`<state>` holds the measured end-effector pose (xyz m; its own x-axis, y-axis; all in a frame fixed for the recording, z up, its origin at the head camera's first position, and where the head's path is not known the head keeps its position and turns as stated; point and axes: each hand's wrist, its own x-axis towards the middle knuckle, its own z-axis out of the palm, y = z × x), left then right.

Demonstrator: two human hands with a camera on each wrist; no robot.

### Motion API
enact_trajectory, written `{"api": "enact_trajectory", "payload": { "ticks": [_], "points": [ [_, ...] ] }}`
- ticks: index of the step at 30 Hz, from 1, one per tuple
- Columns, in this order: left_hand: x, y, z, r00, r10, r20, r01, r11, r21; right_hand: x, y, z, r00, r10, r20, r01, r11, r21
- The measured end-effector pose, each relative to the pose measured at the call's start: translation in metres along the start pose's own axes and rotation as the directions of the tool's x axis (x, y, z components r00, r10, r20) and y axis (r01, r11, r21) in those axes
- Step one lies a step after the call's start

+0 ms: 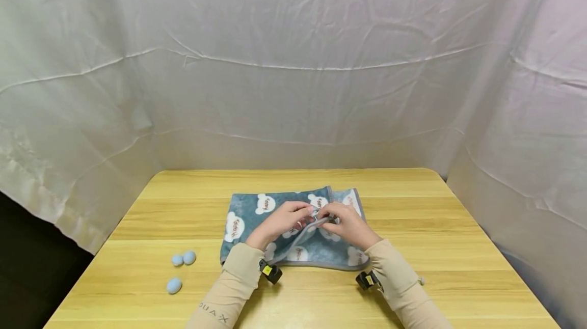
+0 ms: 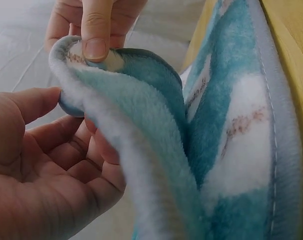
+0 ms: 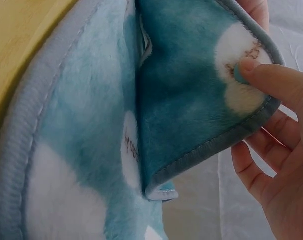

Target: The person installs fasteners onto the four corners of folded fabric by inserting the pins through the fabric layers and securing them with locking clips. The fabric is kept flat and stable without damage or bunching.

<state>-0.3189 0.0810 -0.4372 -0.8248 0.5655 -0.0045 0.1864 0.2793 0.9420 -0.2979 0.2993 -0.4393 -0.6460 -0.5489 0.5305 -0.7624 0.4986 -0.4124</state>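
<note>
Both hands meet at a raised edge of the blanket (image 1: 247,247), which lies folded in layers near the middle of the counter (image 1: 183,217). The left hand (image 1: 289,217) pinches the grey-bound border between thumb and curled fingers; the right hand (image 1: 347,223) grips the cloth too, its thumb pressing a small blue piece (image 3: 240,75) against a white printed patch by the corner. Whether that piece is fixed to the cloth or only held there, I cannot tell.

As far as the views show, the folding looks partly done: one layer lies over another, while the edge in hand is up off the rest and not yet laid flat. Three blue rounded pieces (image 1: 189,257) rest loose to the left of the blanket, two side by side and one nearer the person, so they seem unused.

The counter is pale yellow wood-grain with rounded far corners. A small, unclear pale object (image 1: 422,280) sits beside the right sleeve (image 1: 401,283). Creased whitish curtains (image 1: 293,100) hang behind and along both sides, with a dark gap at lower left.
</note>
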Motion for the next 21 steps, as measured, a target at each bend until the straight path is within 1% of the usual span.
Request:
{"api": "enact_trajectory", "payload": {
  "ticks": [5,11,16,18,21],
  "points": [
    [-0.0007,0.0016,0.0001,1.0,0.013,0.014,-0.013,1.0,0.021,-0.0001,0.0002,0.0006,0.999,-0.026,-0.019,0.026,1.0,-0.004],
    [-0.0018,0.0022,0.0009,0.999,0.029,0.04,-0.032,0.998,0.059,-0.0002,-0.0018,0.0,1.0,0.008,-0.015,-0.008,1.0,0.004],
    [-0.0029,0.0032,0.0006,0.999,0.033,0.036,-0.036,0.997,0.066,0.0002,-0.0023,-0.0003,1.0,0.014,-0.014,-0.014,1.0,0.005],
    [-0.0033,0.0048,-0.0001,0.999,0.036,0.034,-0.039,0.996,0.085,0.0006,-0.0023,-0.0006,1.0,0.004,-0.021,-0.004,1.0,0.001],
    [-0.0044,0.0096,-0.0021,0.999,0.039,0.02,-0.042,0.989,0.144,0.0014,-0.0021,-0.0014,0.999,-0.027,-0.045,0.026,1.0,-0.011]
  ]
}}
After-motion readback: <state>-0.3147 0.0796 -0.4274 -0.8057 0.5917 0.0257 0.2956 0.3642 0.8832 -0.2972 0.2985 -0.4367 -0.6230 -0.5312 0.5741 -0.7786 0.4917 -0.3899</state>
